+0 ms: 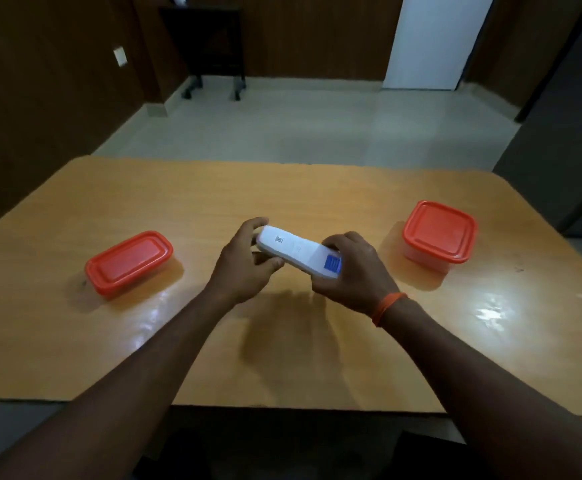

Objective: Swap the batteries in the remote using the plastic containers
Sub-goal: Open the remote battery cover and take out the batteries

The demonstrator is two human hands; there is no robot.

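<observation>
White remote [298,255] clasped by both hands' grip.

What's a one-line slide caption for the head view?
Both hands, left hand and right hand, hold a white remote above the table, between two closed red-lidded containers.

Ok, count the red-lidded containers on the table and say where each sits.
2. The rectangular container sits left of the hands; the squarer container sits to the right, slightly farther back. Both lids are on. None seems hidden.
</observation>
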